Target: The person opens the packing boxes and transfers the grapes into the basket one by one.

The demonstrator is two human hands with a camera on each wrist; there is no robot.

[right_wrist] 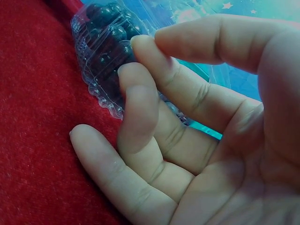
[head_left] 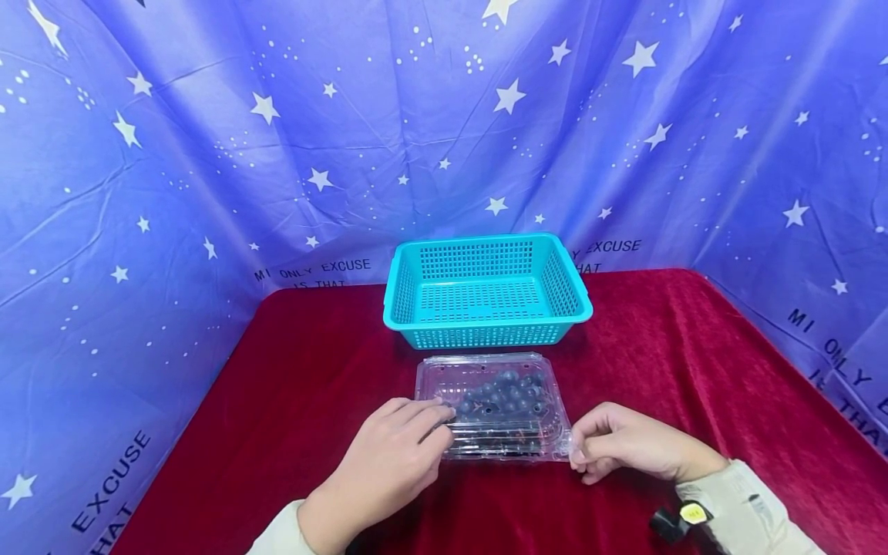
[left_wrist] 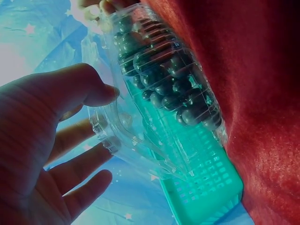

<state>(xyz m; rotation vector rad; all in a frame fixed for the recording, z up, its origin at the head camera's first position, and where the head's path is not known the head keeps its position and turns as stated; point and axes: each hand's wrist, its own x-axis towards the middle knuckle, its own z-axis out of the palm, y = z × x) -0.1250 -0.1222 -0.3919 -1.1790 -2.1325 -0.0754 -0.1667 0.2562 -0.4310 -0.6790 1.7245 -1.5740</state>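
Note:
A clear plastic clamshell box (head_left: 432,381) lies on the table with its lid down. Dark round grapes (head_left: 509,395) fill its right side and show through the lid. My left hand (head_left: 391,455) rests on the lid's left part, fingers fairly straight; in the left wrist view its thumb (left_wrist: 101,93) touches the box edge. At the near right corner, my right hand (head_left: 634,443) pinches the plastic edge between thumb and forefinger. The right wrist view shows that thumb and index fingertip (right_wrist: 143,47) meeting in front of the box (right_wrist: 91,70), partly hiding it.
Behind the box stands a turquoise plastic basket (head_left: 486,321) with perforated sides and nothing visible inside. A dark red velvet cloth (head_left: 305,385) covers the table. A blue star-printed curtain (head_left: 388,116) hangs close around the back and sides.

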